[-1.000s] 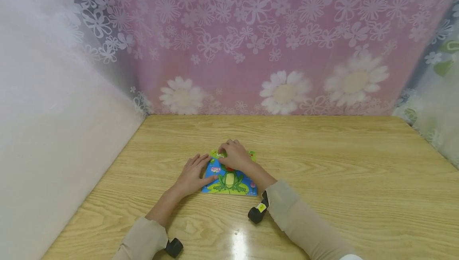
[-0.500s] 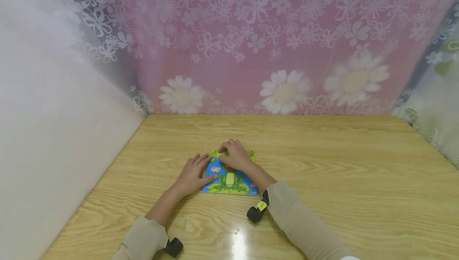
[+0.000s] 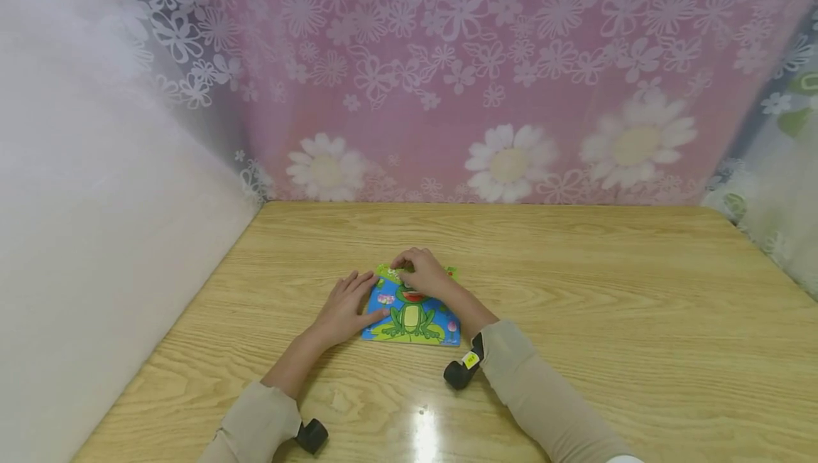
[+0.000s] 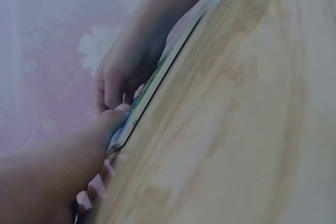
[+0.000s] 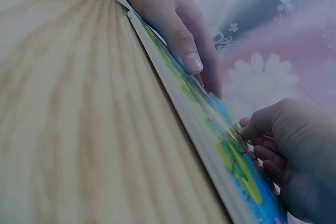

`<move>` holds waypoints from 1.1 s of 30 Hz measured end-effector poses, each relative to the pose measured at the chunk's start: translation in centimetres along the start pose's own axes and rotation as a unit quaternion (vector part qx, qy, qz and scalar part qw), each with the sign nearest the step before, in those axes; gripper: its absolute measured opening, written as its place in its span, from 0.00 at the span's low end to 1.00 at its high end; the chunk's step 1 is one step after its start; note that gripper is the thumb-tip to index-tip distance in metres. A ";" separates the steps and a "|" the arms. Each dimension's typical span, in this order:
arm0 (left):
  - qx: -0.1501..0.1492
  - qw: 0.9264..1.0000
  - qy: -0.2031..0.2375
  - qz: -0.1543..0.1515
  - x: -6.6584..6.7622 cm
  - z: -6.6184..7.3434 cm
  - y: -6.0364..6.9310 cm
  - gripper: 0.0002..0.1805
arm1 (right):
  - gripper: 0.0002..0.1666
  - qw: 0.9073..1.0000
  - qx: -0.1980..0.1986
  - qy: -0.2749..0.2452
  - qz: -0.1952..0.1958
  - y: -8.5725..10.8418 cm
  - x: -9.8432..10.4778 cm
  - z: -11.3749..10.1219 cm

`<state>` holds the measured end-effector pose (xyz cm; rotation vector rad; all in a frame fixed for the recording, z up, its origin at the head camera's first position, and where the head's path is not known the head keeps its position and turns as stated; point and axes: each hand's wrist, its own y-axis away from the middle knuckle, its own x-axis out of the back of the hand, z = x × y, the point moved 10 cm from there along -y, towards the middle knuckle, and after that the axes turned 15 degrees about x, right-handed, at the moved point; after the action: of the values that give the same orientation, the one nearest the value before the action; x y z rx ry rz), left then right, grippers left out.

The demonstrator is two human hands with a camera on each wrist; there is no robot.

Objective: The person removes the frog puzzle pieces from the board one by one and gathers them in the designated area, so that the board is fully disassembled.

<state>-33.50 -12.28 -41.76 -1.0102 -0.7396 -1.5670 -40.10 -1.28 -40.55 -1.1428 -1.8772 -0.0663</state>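
A flat frog picture puzzle point(image 3: 411, 317) lies on the table, showing a green frog with a red mouth on blue, with a lime-green strip at its far edge. My left hand point(image 3: 345, 312) rests along its left side, fingers stretched out and thumb over the board. Over the upper part is my right hand point(image 3: 424, 275), thumb and curled fingers pinching a puzzle piece point(image 5: 223, 107) whose blue edge stands slightly above the board in the right wrist view. The hand hides most of that piece and the top of the frog's head.
The wood-grain table point(image 3: 607, 307) spreads around the board. Behind it hangs a pink flowered curtain point(image 3: 409, 94), with a white sheet point(image 3: 115, 186) at the left. Black wrist cameras point(image 3: 459, 373) sit on both cuffs.
My right hand has shifted slightly up and to the right, so more of the frog's red mouth shows. My left hand keeps its place on the board.
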 end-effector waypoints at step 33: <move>0.008 1.000 -0.010 -0.002 0.2 0.3 0.1 0.40 | 0.22 0.994 0.068 0.017 -0.085 0.2 0.1 -1.8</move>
<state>-33.37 -12.14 -41.46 -1.0137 -0.7666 -1.5535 -38.79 -1.95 -39.50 -0.8830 -1.9157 -0.0525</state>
